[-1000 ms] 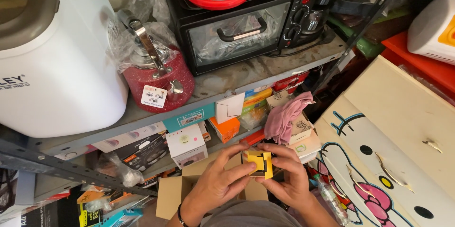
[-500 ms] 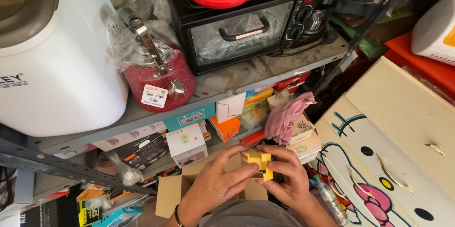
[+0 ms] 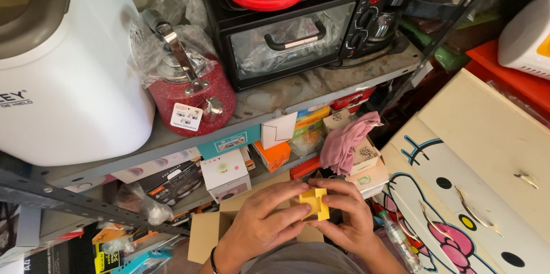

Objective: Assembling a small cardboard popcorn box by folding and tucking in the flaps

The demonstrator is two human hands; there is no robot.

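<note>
Now the small yellow box [image 3: 314, 203] sits tilted, turned since a second ago. Both the left hand [image 3: 264, 221] and right hand [image 3: 345, 217] clamp it, pink cloth [image 3: 347, 141] at twelve o'clock.

there is one view only, from a camera on the person's head, so no second view shares any of the scene. it looks steeply down and forward over a metal shelf [image 3: 321, 88] whose front edge runs slantwise from lower left to upper right. the left hand [image 3: 260, 222] and right hand [image 3: 346, 217] sit close under the lens at the bottom edge, below the shelf's front edge. a white appliance [image 3: 63, 79] crowds the left side, a cream cabinet [image 3: 487, 159] the right; both are cut off.
</note>
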